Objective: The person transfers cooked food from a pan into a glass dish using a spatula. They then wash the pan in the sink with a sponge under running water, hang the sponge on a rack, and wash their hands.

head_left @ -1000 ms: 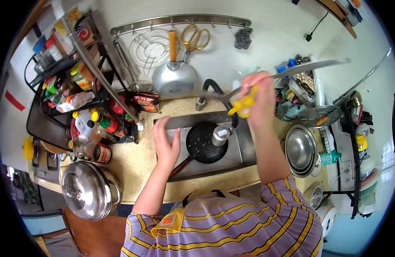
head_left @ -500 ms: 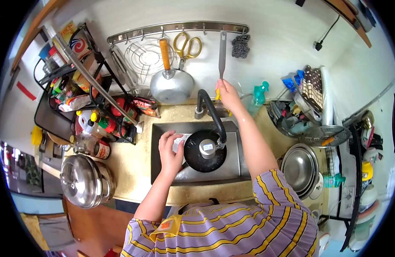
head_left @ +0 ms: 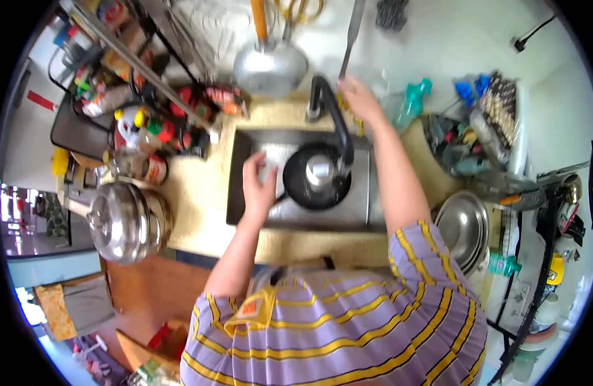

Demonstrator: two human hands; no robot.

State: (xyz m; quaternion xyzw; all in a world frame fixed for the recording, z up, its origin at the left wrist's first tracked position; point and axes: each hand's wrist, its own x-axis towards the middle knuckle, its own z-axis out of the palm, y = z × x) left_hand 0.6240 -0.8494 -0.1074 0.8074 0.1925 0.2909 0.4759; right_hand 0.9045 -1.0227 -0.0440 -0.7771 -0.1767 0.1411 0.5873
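Observation:
My left hand [head_left: 259, 184] is over the left part of the metal sink [head_left: 235, 215], with its fingers bent and apart. Close beside it is the short dark handle of a black pan [head_left: 303, 194] lying in the sink. A round silver piece [head_left: 320, 172] sits at the pan's middle, under the black faucet [head_left: 337, 116]. My right hand [head_left: 359, 100] reaches behind the faucet, its fingers closed at the lower part of a long grey-handled utensil [head_left: 352, 35]. The utensil's lower end is hidden. Some yellow thing shows near that hand, too blurred to name.
Beside my right arm are a green bottle [head_left: 413, 103] and stacked metal bowls [head_left: 460, 235]. A lidded steamer pot [head_left: 119, 222] stands left. Jars and bottles crowd the rack [head_left: 148, 96]. A silver pan with an orange handle [head_left: 271, 67] hangs on the wall.
The view has tilted downward. Against the wall, my right hand and the grey-handled utensil have moved lower and slightly left; the utensil now slants. My left hand keeps its place near the pan.

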